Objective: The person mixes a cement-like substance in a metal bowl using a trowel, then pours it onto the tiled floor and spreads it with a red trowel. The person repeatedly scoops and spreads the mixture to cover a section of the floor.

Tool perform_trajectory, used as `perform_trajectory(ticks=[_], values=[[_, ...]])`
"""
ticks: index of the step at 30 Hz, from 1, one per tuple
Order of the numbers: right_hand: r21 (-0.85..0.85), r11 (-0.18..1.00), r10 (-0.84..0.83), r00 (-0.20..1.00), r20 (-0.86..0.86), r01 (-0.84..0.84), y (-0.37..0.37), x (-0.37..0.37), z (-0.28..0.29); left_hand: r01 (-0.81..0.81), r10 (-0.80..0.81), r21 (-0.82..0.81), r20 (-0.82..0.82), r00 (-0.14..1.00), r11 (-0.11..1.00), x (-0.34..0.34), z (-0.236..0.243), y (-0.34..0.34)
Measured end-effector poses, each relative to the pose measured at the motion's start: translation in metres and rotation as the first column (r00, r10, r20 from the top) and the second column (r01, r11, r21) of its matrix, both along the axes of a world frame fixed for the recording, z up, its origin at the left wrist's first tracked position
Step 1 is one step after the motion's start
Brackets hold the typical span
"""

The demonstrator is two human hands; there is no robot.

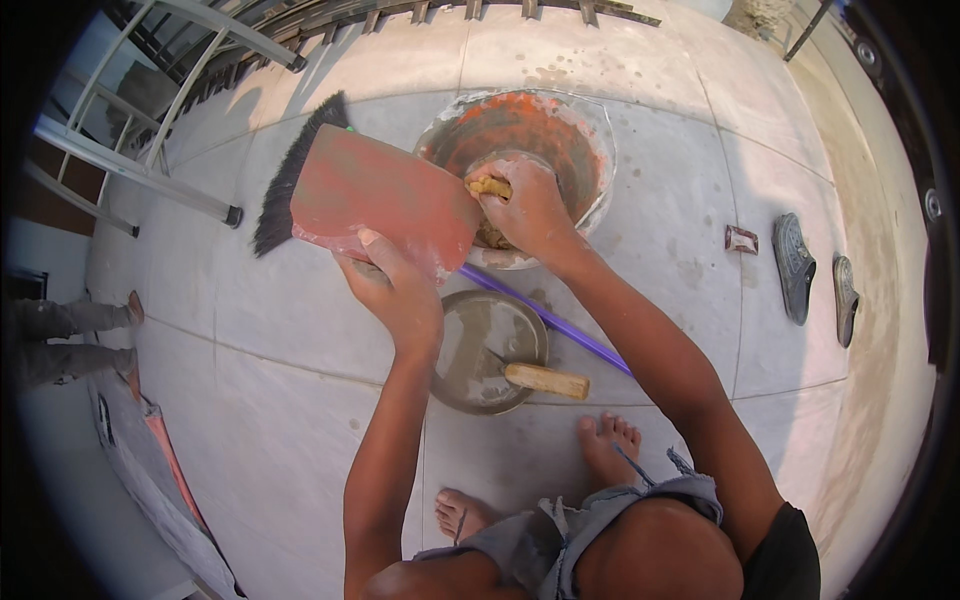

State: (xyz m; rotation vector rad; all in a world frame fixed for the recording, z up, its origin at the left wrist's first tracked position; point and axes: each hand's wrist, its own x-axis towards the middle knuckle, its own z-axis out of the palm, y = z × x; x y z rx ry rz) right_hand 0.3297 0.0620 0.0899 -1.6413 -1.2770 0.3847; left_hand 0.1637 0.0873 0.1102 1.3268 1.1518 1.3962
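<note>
Red, grey-smeared flat board (385, 190) jutting beyond left hand (397, 298) gripping its edge could tip if right hand (526, 205), clutching stubby tan handle (490, 187), presses.

Metal ladder (140, 172) at left. Black-bristled broom (288, 190) and purple pole (570, 333) on floor (280, 430). Packet (741, 239) near two dark clogs (793, 268), right. Another person's legs (75, 318), far left.

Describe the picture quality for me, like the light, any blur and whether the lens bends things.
Head view: most of the floor lies in shade, with brighter sunlit areas toward the top and right; head view: the corners go black and lines bow near the rim; head view: left hand and right hand look fairly clear, the legs at far left softer.
</note>
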Motion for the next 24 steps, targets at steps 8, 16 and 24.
perform_trajectory(ticks=[8, 16, 24], values=[[0.025, 1.000, -0.005, 1.000, 0.007, 0.005, 0.001, -0.012, 0.009, -0.111, 0.113, -0.020, 0.091, 0.990, 0.994, 0.002, -0.002, 0.003], [0.011, 0.992, 0.123, 0.992, -0.014, -0.122, -0.013, -0.032, 0.032, -0.074, 0.072, 0.026, 0.058, 0.996, 0.997, -0.002, 0.000, 0.005], [0.172, 0.976, 0.120, 0.989, 0.083, -0.133, -0.023, -0.064, 0.039, -0.051, 0.050, 0.040, 0.039, 0.998, 0.998, -0.010, -0.020, 0.016]])
